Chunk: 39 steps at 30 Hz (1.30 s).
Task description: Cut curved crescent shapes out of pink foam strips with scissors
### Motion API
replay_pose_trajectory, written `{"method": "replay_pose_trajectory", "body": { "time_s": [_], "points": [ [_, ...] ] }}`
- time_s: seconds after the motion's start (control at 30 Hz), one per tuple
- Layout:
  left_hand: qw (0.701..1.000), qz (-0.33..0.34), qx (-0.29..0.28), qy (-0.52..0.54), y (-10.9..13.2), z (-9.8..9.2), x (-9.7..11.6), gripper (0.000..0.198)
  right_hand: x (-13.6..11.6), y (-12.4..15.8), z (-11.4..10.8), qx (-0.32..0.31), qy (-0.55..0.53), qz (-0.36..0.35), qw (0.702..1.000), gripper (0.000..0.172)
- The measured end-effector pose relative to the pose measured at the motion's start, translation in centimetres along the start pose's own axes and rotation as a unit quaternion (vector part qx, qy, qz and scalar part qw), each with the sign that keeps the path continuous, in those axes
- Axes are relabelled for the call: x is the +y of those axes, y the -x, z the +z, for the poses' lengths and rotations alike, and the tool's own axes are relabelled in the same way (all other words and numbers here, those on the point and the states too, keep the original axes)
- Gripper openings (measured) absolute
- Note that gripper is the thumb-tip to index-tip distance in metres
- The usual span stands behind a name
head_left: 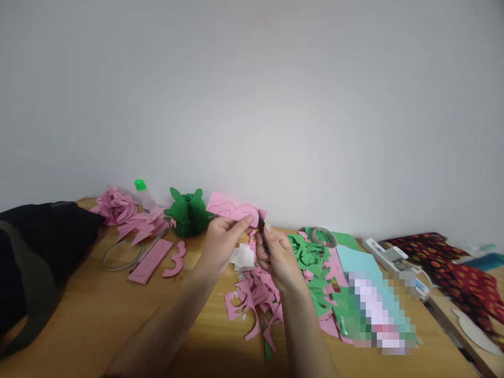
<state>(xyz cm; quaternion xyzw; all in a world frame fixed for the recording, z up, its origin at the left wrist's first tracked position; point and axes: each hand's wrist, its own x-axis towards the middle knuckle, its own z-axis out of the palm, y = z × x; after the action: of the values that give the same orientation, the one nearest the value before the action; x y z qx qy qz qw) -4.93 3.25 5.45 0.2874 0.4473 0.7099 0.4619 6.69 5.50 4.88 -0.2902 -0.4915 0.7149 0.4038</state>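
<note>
Above the far middle of the bench (94, 315), the left hand (223, 240) pinches pink paper (236, 211) by its near edge; the right hand (279, 256) grips dark scissors (261, 224). Likely light, easily creased; best held by margins.

A smooth, pale-grey wall (252, 105) is filling the upper half, its middle catching soft light (the upper corners are looking dimmer). A light-brown wooden tabletop with visible grain (94, 315) is stretching below, running back toward the wall, while a second light wooden surface (445, 314) is showing at right, past a dark, narrow strip (451, 334).
</note>
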Motion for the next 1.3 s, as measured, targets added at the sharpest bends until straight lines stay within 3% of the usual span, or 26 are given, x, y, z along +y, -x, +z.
{"method": "replay_pose_trajectory", "body": {
  "time_s": [0.13, 0.3, 0.97, 1.3],
  "points": [
    [0.994, 0.032, 0.02, -0.105, 0.2, -0.3, 0.2, 0.034, -0.1, 0.2, 0.1, -0.012, -0.023, 0.004, 1.0, 0.05],
    [0.989, 0.031, 0.026, -0.139, 0.6, -0.1, 0.7, 0.033, -0.1, 0.3, 0.2, -0.014, -0.04, 0.009, 0.999, 0.049],
    [0.993, -0.005, 0.02, -0.12, 0.8, 0.3, 1.2, 0.043, -0.1, 0.2, -0.2, 0.001, 0.011, 0.005, 1.0, 0.051],
    [0.992, 0.044, 0.05, -0.11, 0.6, 0.3, 1.1, 0.036, -0.1, 0.3, -0.3, -0.005, 0.022, 0.002, 1.0, 0.05]
  ]
}}
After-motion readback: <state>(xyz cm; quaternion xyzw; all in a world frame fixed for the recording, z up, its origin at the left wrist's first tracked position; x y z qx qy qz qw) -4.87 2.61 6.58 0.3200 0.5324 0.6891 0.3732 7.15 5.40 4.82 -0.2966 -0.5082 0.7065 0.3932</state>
